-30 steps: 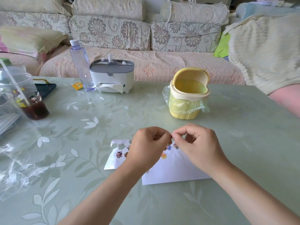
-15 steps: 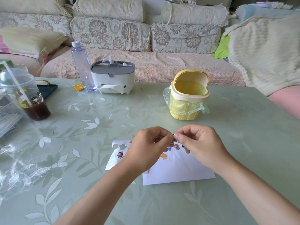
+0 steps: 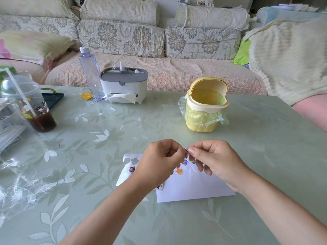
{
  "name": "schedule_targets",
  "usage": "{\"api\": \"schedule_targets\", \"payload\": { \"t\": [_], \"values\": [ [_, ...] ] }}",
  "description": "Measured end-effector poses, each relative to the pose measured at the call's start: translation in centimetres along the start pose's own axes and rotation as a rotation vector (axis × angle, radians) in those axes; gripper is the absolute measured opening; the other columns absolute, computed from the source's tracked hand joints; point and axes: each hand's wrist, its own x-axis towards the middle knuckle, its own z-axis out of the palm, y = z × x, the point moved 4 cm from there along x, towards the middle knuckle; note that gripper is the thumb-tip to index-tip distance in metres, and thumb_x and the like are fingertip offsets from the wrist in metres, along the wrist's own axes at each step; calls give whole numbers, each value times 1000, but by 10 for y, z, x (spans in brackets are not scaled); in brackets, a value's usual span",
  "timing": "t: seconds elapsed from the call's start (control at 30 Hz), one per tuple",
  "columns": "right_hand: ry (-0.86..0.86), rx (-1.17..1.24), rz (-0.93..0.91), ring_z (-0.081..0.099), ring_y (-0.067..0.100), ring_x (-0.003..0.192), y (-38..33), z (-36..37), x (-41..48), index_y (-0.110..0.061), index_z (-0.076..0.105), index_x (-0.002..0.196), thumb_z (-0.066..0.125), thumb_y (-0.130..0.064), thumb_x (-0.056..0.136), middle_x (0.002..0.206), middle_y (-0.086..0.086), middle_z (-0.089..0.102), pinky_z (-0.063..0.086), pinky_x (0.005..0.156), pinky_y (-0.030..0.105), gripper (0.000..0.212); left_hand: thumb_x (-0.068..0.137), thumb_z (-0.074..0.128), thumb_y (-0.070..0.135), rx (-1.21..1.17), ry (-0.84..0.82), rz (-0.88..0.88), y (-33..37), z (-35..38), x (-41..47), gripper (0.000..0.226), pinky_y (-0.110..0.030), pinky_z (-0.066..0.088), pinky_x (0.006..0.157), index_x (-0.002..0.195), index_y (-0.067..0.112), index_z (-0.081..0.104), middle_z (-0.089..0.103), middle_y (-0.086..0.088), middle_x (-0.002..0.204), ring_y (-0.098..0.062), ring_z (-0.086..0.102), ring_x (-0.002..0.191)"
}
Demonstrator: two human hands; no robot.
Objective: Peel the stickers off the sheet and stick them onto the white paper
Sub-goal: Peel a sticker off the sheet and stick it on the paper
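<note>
On green tabletop point(image 3: 265, 138), near front edge: white paper point(image 3: 194, 186), few stickers point(image 3: 179, 171) stuck near top, lots of bare room left. Sticker sheet point(image 3: 125, 172) just left of paper, some holes, some pictures not yet peeled. Left hand point(image 3: 159, 161) and right hand point(image 3: 217, 160) both pinch one tiny sticker point(image 3: 186, 150) above paper. Job looks partly done. Behind: flowery sofa point(image 3: 159, 71), yellow bin point(image 3: 205, 110), tissue box point(image 3: 123, 85), water bottle point(image 3: 90, 73), drink cup point(image 3: 33, 106).

1. Soft daylight lit the scene evenly; shadows were faint.
2. Glare streaked the clear plastic point(image 3: 21, 183) at left.
3. Wide-angle bending curved the table point(image 3: 265, 138) edges; the centre was sharp.
</note>
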Motion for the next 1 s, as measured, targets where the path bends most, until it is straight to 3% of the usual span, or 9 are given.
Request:
{"api": "schedule_targets", "payload": {
  "t": [0.07,0.2,0.33,0.53,0.63,0.73,0.83,0.9,1.0],
  "values": [
    [20,-62,-20,50,18,58,1,-1,1,-23,77,79,66,-20,96,76,26,64,36,49,21,20,92,63,19,4,-6,-1,0,0,0,15,-19,46,54,80,13,69,73,-4,72,-9,63,58],
    [27,-158,-69,48,7,48,-2,-1,-1,-23,74,75,64,-16,96,60,3,61,38,51,16,24,92,64,20,11,-17,8,1,2,-1,15,-23,48,59,79,13,69,72,-3,71,-5,64,56],
    [26,-285,-131,47,13,58,-5,-2,-3,-26,72,73,65,-15,93,67,-2,65,44,59,30,24,91,64,20,63,-32,35,0,3,-3,15,-28,50,62,78,16,68,70,5,64,-4,63,53],
    [47,-469,-232,48,24,61,-8,0,-8,-27,62,68,63,-13,88,59,-12,55,37,55,22,24,88,64,21,107,-24,68,0,5,-3,15,-41,55,62,73,21,67,69,3,62,-20,62,56],
    [52,-427,-220,48,26,61,-6,0,-7,-22,66,71,63,-12,91,63,-3,58,38,56,25,23,89,64,19,85,-27,48,0,4,-3,14,-34,53,62,75,17,67,68,6,61,-10,62,53],
    [45,-323,-171,45,13,56,-4,1,-5,-26,69,72,61,-16,95,66,4,62,42,58,27,26,91,64,19,68,-7,28,2,2,-3,13,-24,49,61,79,15,68,69,8,63,-3,64,53],
    [75,-245,-122,44,8,49,-6,2,-4,-26,69,70,60,-16,98,54,-3,59,39,53,15,31,91,65,20,58,70,45,1,1,-3,11,-13,43,55,81,18,70,70,13,68,0,62,57],
    [118,-230,-114,43,6,47,-6,3,-5,-24,70,72,61,-16,98,53,-8,59,39,52,15,28,87,71,24,159,201,155,0,-2,-4,4,-7,39,58,85,25,68,67,19,76,0,62,71],
    [176,-253,-151,43,10,52,-4,6,-5,-27,71,71,64,-22,96,66,10,64,41,55,24,27,83,77,25,346,353,348,1,-3,-7,18,-8,38,63,91,29,62,57,18,82,-6,55,76]
  ]
}}
